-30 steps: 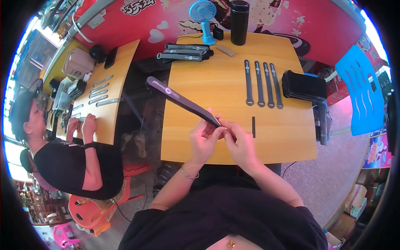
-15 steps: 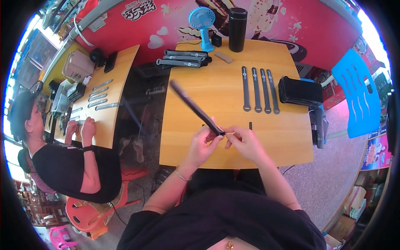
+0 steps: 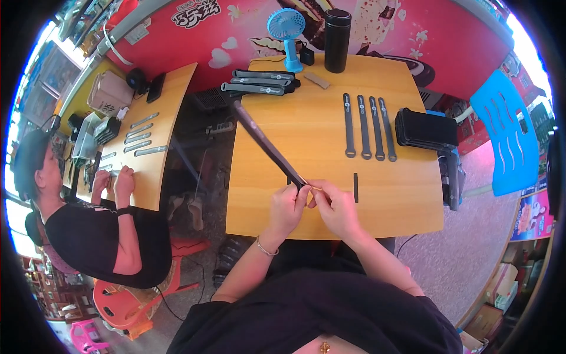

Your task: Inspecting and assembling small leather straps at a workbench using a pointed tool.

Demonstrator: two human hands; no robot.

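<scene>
A long dark grey strap slants up and away over the near half of the table, its far end in the air. My left hand is closed, pinching the strap near its lower end. My right hand meets it there, thumb and fingers pressed together at the same end; the fingers hide what exactly they pinch. A short black strip lies on the table just beyond my right hand. Another dark strip shows partly behind the held strap.
Several grey straps lie in a row at right, beside a stack of black cases. More straps are piled at far left, near a blue fan and black bottle. A co-worker sits at another table on the left.
Both hands have shifted slightly left and my right fingers have closed in against my left. The strap's far end has moved a little left and away. The black strip now shows more fully.
</scene>
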